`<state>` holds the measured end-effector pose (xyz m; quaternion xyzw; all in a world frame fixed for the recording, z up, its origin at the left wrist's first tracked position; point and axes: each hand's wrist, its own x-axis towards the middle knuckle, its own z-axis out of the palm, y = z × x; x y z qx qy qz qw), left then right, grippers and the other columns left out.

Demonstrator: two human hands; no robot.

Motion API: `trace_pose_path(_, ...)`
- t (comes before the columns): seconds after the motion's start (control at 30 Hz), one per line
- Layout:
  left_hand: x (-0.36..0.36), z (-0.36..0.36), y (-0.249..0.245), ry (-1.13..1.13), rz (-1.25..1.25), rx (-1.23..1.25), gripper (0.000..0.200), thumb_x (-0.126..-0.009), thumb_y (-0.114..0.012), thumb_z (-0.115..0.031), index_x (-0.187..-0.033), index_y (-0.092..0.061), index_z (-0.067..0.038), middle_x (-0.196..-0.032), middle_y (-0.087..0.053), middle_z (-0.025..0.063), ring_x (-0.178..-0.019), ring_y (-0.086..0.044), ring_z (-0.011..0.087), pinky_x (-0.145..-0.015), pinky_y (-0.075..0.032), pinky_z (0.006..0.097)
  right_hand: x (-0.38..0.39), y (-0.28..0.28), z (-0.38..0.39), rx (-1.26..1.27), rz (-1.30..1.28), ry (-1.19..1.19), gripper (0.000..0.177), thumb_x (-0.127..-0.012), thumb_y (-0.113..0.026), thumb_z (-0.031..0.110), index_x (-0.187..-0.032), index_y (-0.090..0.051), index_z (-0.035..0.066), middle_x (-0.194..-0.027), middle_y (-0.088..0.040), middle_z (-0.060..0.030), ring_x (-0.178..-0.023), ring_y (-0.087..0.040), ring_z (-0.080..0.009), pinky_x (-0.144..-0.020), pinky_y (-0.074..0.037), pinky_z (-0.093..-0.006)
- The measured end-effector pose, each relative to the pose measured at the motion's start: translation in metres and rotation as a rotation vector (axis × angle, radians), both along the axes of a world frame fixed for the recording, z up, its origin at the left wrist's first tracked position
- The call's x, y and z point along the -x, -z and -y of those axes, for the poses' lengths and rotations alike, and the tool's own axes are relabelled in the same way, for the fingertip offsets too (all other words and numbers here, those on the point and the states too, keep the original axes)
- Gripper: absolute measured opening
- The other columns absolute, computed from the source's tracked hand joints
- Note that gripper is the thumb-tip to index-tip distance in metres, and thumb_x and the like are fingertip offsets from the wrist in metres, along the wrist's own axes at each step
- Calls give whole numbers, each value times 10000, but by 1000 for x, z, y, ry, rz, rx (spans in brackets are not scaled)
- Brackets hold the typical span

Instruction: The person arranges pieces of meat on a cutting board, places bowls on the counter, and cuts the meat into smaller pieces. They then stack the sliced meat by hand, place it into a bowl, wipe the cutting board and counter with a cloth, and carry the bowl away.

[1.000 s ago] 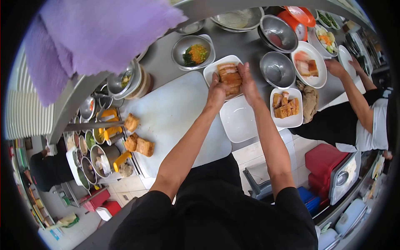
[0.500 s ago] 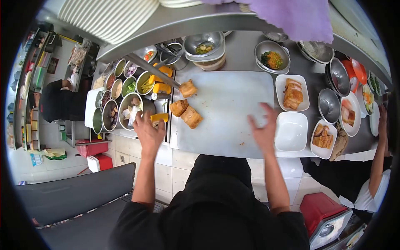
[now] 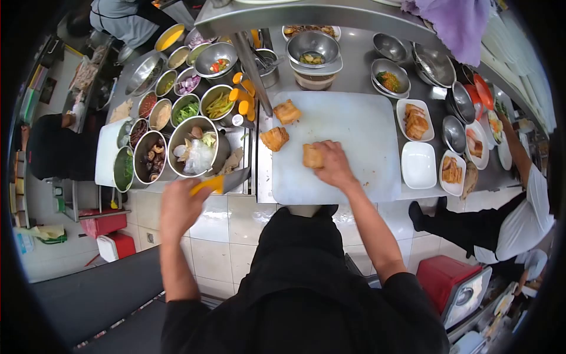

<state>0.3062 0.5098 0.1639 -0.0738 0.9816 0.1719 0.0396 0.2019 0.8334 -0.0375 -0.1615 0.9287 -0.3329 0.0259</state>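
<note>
My left hand (image 3: 180,206) is closed around the yellow handle of a knife (image 3: 220,183). Its blade points right, near the left edge of the white cutting board (image 3: 359,130). On the board, my right hand (image 3: 336,166) grips a browned block of pork belly (image 3: 312,156) from its right side. Two more pork belly blocks, one at the back (image 3: 287,111) and one nearer (image 3: 275,138), lie at the board's left edge.
Left of the board stand several metal pots, one with mixed ingredients (image 3: 197,159), and yellow-capped bottles (image 3: 243,97). To the right are white dishes, one with sliced pork (image 3: 415,123) and one bare (image 3: 418,165). A steel shelf (image 3: 330,16) overhangs the back. Co-workers are at both sides.
My left hand has picked up the knife and moved left and toward me. My right hand has moved left onto a pork belly block, which now sits further right on the board.
</note>
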Motion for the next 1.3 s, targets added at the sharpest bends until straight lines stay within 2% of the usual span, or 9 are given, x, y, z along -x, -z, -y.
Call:
trace_pose_path(0.17,-82,63,-91,-238,5,-303,325,-780,-767,-93,-1030,-689,101,-825,-717,152,-715,-659,152,-661,-514,256,-8,-17,-56,-121,36,71,656,-627,-661,11,-1272,-565,82,-1277,-546,-145,-1232,-455,-362,-1057,-389,-419)
trace_pose_path(0.37,-118,98,-51,-253,-9,-534,310,-819,-743,-111,-1074,-692,59,-751,-664,63,-619,-578,84,-564,-460,217,-4,-44,-27,7,-47,278,688,-658,-642,-8,-1331,-534,92,-1377,-505,-148,-1311,-418,-346,-1128,-339,-399)
trace_pose_path(0.6,-138,69,80,-261,398,-846,315,-868,-734,-113,-1146,-642,2,-652,-618,30,-499,-553,80,-431,-456,251,37,-48,95,-52,-219,-358,716,-622,-580,-63,-1317,-555,105,-1348,-525,-149,-1269,-438,-365,-1097,-359,-403)
trace_pose_path(0.77,-140,17,78,-318,614,-869,318,-888,-713,-198,-1110,-625,12,-605,-590,42,-432,-555,100,-395,-452,246,71,-36,109,-257,-65,-572,677,-655,-662,-25,-1309,-536,99,-1269,-594,-104,-1231,-497,-303,-1029,-419,-403)
trace_pose_path(0.87,-158,9,116,-271,606,-877,257,-862,-711,-198,-994,-620,2,-618,-581,34,-510,-565,109,-484,-457,270,55,-47,78,398,219,-279,763,-620,-887,142,-1291,-527,108,-1224,-622,-48,-1133,-584,-197,-906,-508,-343)
trace_pose_path(0.97,-169,5,156,-214,588,-738,241,-776,-688,-150,-954,-632,2,-664,-628,120,-610,-626,198,-560,-482,337,36,-43,53,532,299,-213,745,-626,-892,122,-1276,-530,89,-1214,-622,-66,-1114,-592,-189,-909,-512,-344)
trace_pose_path(1.0,-174,1,164,-224,518,-886,218,-746,-663,-132,-912,-639,8,-672,-625,139,-644,-623,230,-588,-481,359,29,-38,48,532,298,-206,745,-626,-892,122,-1276,-530,89,-1214,-622,-66,-1114,-592,-189,-909,-512,-344)
trace_pose_path(1.2,-184,-7,163,-356,464,-699,155,-767,-646,-127,-859,-650,-2,-657,-605,76,-609,-581,172,-592,-465,322,-32,-24,46,546,354,101,685,-670,-894,152,-1244,-532,55,-1144,-626,-56,-1043,-611,-173,-864,-515,-311)
trace_pose_path(1.3,-172,-14,153,-457,519,-711,128,-792,-655,-112,-866,-655,-8,-643,-581,43,-588,-535,127,-567,-435,301,-44,-21,55,477,128,171,675,-675,-888,169,-1238,-539,38,-1124,-638,-69,-1002,-619,-174,-832,-528,-317)
